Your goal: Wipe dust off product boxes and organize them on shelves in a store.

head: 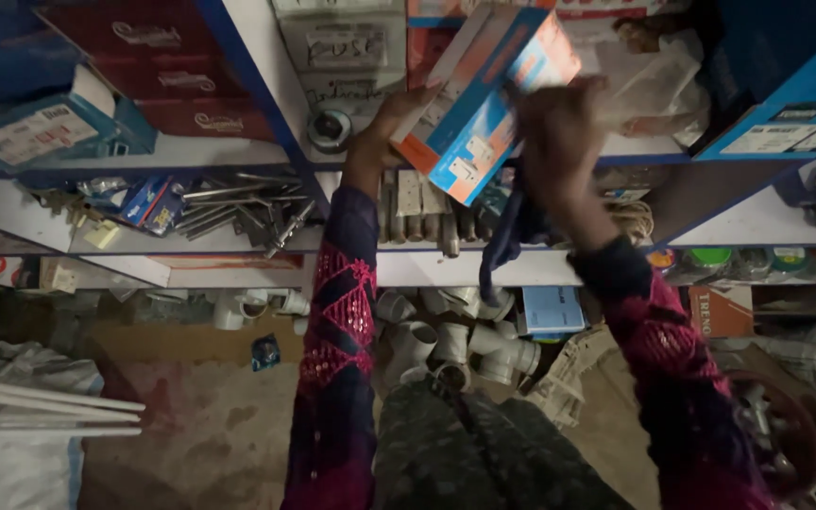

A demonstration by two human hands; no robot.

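Observation:
Both my arms are raised in front of a blue-framed shelf rack. My left hand grips the lower left edge of a blue, white and orange cardboard box, which is tilted. My right hand is on the box's right side and also holds a dark blue cloth that hangs down below it. Both sleeves are dark with pink pattern.
The white shelf holds blue and red boxes; the one below carries metal fittings and tools. White pipe fittings lie under the lowest shelf. White pipes stick out at the lower left. Tape rolls sit at right.

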